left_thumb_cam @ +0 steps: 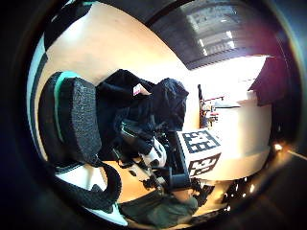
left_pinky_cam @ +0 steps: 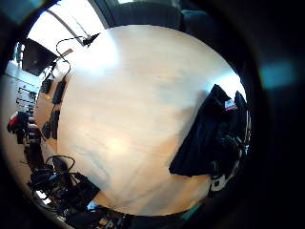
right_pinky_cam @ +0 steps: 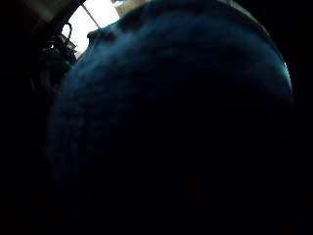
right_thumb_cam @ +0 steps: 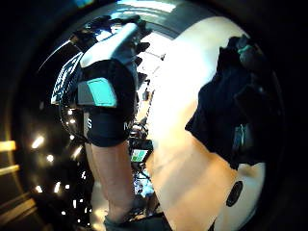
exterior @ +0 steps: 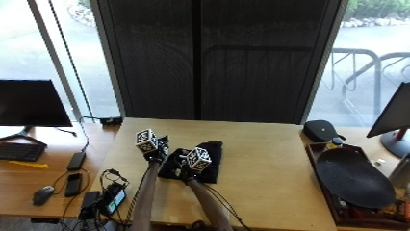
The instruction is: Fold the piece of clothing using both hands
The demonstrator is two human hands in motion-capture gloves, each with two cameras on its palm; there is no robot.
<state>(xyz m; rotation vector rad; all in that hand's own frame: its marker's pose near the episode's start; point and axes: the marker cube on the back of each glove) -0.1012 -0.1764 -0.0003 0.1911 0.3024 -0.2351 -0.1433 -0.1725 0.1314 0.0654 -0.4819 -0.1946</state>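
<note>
A black piece of clothing [exterior: 210, 163] lies folded into a compact bundle on the light wooden table [exterior: 275, 163], left of its middle. My right hand [exterior: 189, 169] rests on the bundle's near part, and dark cloth [right_pinky_cam: 166, 122] fills its little finger side palm view. From the left palm, the right hand [left_thumb_cam: 144, 146] shows on the clothing [left_thumb_cam: 163, 98], which has a small label. My left hand [exterior: 154, 153] is held above the table just left of the bundle, off the cloth. The left hand [right_thumb_cam: 108, 72] shows straight fingers and holds nothing. The clothing [left_pinky_cam: 205, 136] lies well off from the left palm.
A side desk at the left carries a monitor [exterior: 32, 103], a keyboard [exterior: 19, 151], a mouse [exterior: 43, 194] and cables. At the table's right stand a black case [exterior: 323, 130] and a tray [exterior: 320, 168] holding a large black oval object [exterior: 352, 178].
</note>
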